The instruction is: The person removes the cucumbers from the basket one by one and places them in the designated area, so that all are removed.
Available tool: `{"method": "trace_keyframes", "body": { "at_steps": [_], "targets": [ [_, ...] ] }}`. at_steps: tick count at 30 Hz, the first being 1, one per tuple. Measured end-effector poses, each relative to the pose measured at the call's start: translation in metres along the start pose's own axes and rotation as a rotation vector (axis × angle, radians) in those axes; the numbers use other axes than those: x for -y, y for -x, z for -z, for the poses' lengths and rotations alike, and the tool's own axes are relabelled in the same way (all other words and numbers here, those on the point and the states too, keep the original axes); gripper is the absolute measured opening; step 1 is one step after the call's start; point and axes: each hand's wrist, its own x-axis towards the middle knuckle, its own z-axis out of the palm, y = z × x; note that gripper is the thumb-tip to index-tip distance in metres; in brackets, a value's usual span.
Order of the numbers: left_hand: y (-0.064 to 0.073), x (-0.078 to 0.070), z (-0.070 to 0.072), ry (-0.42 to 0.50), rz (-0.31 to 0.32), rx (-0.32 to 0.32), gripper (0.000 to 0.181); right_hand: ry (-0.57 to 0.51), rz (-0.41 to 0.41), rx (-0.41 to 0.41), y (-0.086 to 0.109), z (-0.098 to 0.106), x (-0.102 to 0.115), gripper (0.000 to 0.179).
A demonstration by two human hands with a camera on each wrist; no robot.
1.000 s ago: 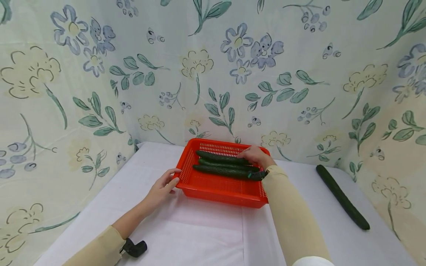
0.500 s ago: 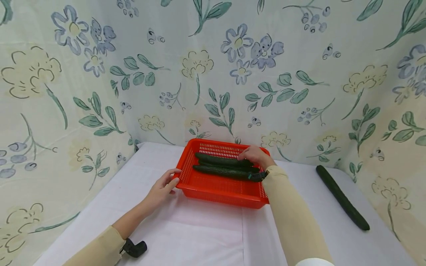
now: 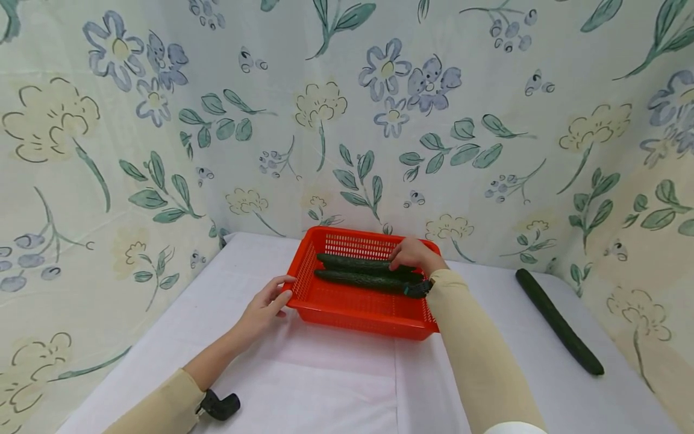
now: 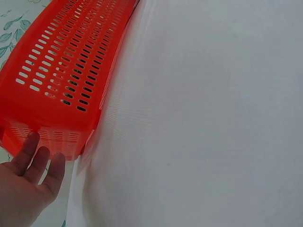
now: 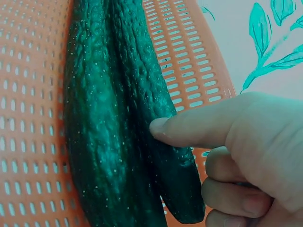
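A red perforated plastic basket (image 3: pixel 352 314) sits on the white cloth, with dark green cucumbers lying lengthwise inside. My left hand (image 3: pixel 265 299) holds its left rim near the front corner, and in the left wrist view its fingers (image 4: pixel 56 168) lie against the end wall. Inside the basket, my right hand (image 3: pixel 414 253) grips the rear cucumber (image 3: pixel 347 263) near its right end. In the right wrist view the thumb (image 5: pixel 163 127) lies on top of that cucumber, with the other fingers curled beside it. The front cucumber (image 3: pixel 363 281) lies alongside; the right hand hides part of the right ends.
Another cucumber (image 3: pixel 558 322) lies slanted on the white-covered table (image 3: pixel 336 386) at the right. Behind and at both sides hangs flower-patterned cloth (image 3: pixel 260 144). A black device (image 3: pixel 219 405) is worn at the left wrist.
The rear cucumber has shifted toward the front one, covering the strip of green seen between them a second ago. My right hand has dipped slightly with it; my left hand stays put.
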Motion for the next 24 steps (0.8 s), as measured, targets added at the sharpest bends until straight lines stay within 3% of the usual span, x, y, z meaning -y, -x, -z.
{"method": "trace_keyframes", "body": {
  "at_steps": [6,13,24],
  "targets": [
    [0.000,0.001,0.000,0.004,-0.014,0.001,0.044,0.111,0.006,0.028,-0.001,0.001,0.003,0.027],
    [0.001,-0.004,-0.001,0.005,-0.004,0.005,0.042,0.252,0.091,0.052,0.004,0.002,0.008,0.021],
    [0.000,0.000,0.001,-0.002,-0.011,-0.002,0.041,0.122,0.054,0.057,0.010,-0.001,0.009,0.019]
  ]
}}
